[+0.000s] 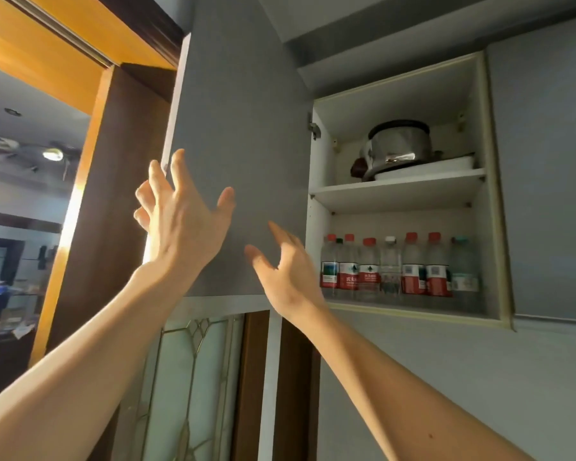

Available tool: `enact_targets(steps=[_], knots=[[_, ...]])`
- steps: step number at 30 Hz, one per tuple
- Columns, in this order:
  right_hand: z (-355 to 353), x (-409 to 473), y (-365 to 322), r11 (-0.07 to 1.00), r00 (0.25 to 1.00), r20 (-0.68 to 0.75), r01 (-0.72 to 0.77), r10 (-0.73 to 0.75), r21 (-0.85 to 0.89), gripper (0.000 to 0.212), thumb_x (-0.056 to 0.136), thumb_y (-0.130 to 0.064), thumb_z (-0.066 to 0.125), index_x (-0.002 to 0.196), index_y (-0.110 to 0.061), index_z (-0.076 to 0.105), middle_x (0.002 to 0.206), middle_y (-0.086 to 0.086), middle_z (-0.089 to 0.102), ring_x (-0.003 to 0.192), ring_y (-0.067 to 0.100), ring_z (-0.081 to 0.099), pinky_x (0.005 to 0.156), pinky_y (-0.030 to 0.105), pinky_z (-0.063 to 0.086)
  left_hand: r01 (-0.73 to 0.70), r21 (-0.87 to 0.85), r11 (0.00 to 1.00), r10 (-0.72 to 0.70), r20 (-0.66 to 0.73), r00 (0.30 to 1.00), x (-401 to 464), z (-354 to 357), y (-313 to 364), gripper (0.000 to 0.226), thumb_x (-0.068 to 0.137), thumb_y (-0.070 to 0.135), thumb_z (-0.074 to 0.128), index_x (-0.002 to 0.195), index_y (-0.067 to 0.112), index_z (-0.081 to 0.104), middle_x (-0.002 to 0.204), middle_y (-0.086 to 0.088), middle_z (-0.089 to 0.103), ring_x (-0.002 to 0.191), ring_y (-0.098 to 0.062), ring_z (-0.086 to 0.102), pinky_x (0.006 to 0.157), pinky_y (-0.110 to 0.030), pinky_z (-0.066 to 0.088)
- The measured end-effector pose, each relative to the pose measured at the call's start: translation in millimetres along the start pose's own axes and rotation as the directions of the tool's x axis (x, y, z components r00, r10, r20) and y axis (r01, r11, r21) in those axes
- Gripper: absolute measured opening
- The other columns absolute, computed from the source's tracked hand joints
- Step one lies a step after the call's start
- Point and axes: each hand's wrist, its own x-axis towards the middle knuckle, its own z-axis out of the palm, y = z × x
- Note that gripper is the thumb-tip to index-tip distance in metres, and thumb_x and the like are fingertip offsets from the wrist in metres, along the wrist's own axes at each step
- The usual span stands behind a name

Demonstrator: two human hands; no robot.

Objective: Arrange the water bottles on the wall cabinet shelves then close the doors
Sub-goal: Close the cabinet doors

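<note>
Several water bottles [413,271], most with red caps and red labels, stand in a row on the lower shelf of the open wall cabinet [399,189]. The grey cabinet door [243,134] is swung out to the left. My left hand [180,211] is raised against the door's front near its free edge, fingers spread, fingertips at the edge. My right hand [286,271] is lifted in front of the door's lower right part, fingers relaxed, holding nothing.
On the upper shelf sits a steel pot [398,146] on a white tray. A closed grey door [546,161] is to the right. Below the cabinet is a glazed door panel [193,377]; a wooden door frame [80,194] stands at left.
</note>
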Motion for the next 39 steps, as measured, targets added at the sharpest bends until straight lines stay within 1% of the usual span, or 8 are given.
enact_targets(steps=[7,10,16,19,22,24,33,39], knots=[[-62.3,-3.6,-15.0,0.998,0.997,-0.058,0.048,-0.050,-0.038,0.063,0.098,-0.055,0.052,0.155,-0.039,0.031,0.159,-0.016,0.036,0.146,0.006,0.032,0.114,0.032,0.032,-0.050,-0.253,0.966,0.043,-0.033,0.999,-11.5,-10.9,23.1,0.058,0.097,0.036,0.053,0.152,0.029,0.033,0.146,-0.006,0.045,0.133,-0.029,0.032,0.110,-0.053,0.033],[-86.3,-8.9,-24.4,0.994,0.992,-0.097,0.077,-0.085,-0.077,0.065,0.096,-0.061,0.049,0.155,-0.042,0.029,0.160,-0.014,0.036,0.145,0.006,0.033,0.112,0.036,0.034,-0.155,-0.414,0.897,0.139,-0.069,0.988,-18.4,-9.4,32.2,0.051,0.102,0.031,0.053,0.151,0.031,0.038,0.136,0.008,0.058,0.120,-0.015,0.052,0.086,-0.027,0.051],[-133.5,-25.6,-34.6,0.985,0.966,-0.197,0.162,-0.169,-0.052,0.061,0.097,-0.057,0.052,0.153,-0.039,0.036,0.155,-0.020,0.041,0.129,-0.014,0.040,0.085,-0.009,0.032,0.020,-0.784,0.621,0.305,0.265,0.915,-27.9,18.8,58.7,0.057,0.100,0.048,0.046,0.153,0.037,0.029,0.141,0.011,0.059,0.127,-0.007,0.055,0.111,-0.049,0.044],[-154.4,-34.0,-31.8,0.973,0.952,-0.229,0.168,-0.203,-0.161,0.062,0.098,-0.044,0.060,0.154,-0.032,0.037,0.154,-0.014,0.045,0.133,-0.006,0.042,0.086,-0.005,0.039,0.116,-0.782,0.613,0.369,0.413,0.833,-50.8,57.9,73.7,0.065,0.096,0.059,0.044,0.155,0.042,0.022,0.150,0.008,0.051,0.138,-0.011,0.046,0.118,-0.049,0.035],[-180.6,-42.7,-20.1,0.964,0.960,-0.226,0.108,-0.165,-0.244,0.063,0.098,-0.025,0.065,0.153,-0.031,0.036,0.154,-0.011,0.045,0.137,0.009,0.047,0.107,0.034,0.050,0.065,-0.682,0.728,0.397,0.498,0.771,-76.8,107.6,89.8,0.058,0.098,0.059,0.038,0.153,0.051,0.020,0.162,0.011,0.031,0.149,-0.018,0.030,0.122,-0.053,0.023],[-200.8,-46.5,-8.4,0.953,0.961,-0.246,0.051,-0.128,-0.298,0.062,0.098,-0.019,0.064,0.153,-0.029,0.038,0.152,-0.009,0.046,0.134,0.012,0.050,0.106,0.042,0.052,-0.018,-0.627,0.779,0.406,0.482,0.776,-90.6,137.6,105.0,0.057,0.097,0.061,0.036,0.151,0.056,0.018,0.165,0.014,0.020,0.152,-0.019,0.020,0.121,-0.053,0.020],[-269.7,-44.0,74.5,0.827,0.958,-0.276,-0.095,-0.076,-0.555,0.069,0.094,-0.014,0.067,0.156,-0.022,0.036,0.158,-0.010,0.035,0.142,0.009,0.037,0.111,0.021,0.033,-0.069,-0.612,0.788,0.399,0.422,0.814,-130.2,238.2,164.9,0.059,0.090,0.075,0.028,0.140,0.074,-0.002,0.166,0.014,0.003,0.153,-0.025,0.013,0.118,-0.054,0.025],[-305.2,-37.3,126.6,0.721,0.970,-0.226,-0.092,-0.091,-0.686,0.071,0.097,-0.024,0.062,0.159,-0.021,0.027,0.161,-0.009,0.030,0.148,0.014,0.024,0.110,0.028,0.030,-0.123,-0.557,0.822,0.371,0.358,0.857,-144.9,281.9,187.6,0.065,0.096,0.070,0.035,0.154,0.050,0.014,0.164,0.011,0.009,0.151,-0.024,0.009,0.119,-0.056,0.029]])
